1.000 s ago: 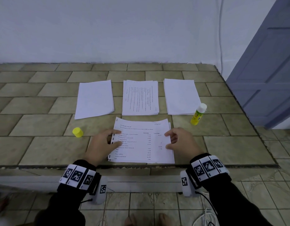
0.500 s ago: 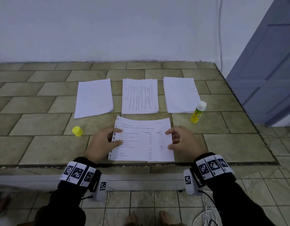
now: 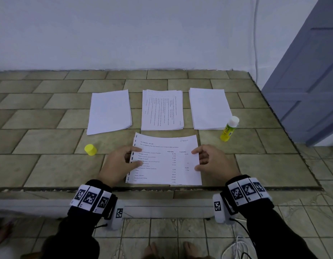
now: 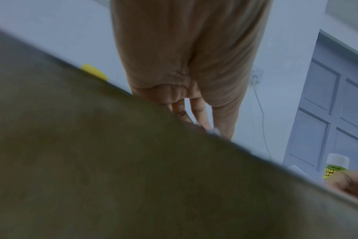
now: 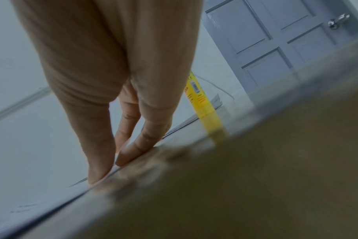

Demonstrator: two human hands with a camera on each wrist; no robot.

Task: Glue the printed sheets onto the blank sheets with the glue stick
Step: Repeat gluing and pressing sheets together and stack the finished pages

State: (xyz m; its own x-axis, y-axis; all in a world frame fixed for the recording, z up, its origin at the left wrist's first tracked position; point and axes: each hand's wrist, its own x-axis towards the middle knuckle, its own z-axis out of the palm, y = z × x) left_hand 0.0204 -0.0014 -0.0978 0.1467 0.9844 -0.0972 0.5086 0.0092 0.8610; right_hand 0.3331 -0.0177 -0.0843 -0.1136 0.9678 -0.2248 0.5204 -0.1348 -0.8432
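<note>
Pressing printed sheet (image 3: 166, 161) flat at counter's (image 3: 49, 165) front edge: left hand (image 3: 118, 164) and right hand (image 3: 213, 161) loosely spread, fingertips on side edges, gripping nothing; smooth outward, keep corners aligned.

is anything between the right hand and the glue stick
Nothing visible. The right hand rests on the right edge of the printed sheet; the uncapped glue stick stands beyond it to the right, with only bare tiled counter between them.

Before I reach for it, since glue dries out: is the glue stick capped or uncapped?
Uncapped. The glue stick stands upright with its white top bare, and the yellow cap lies apart on the tiled counter, left of the printed sheet.
</note>
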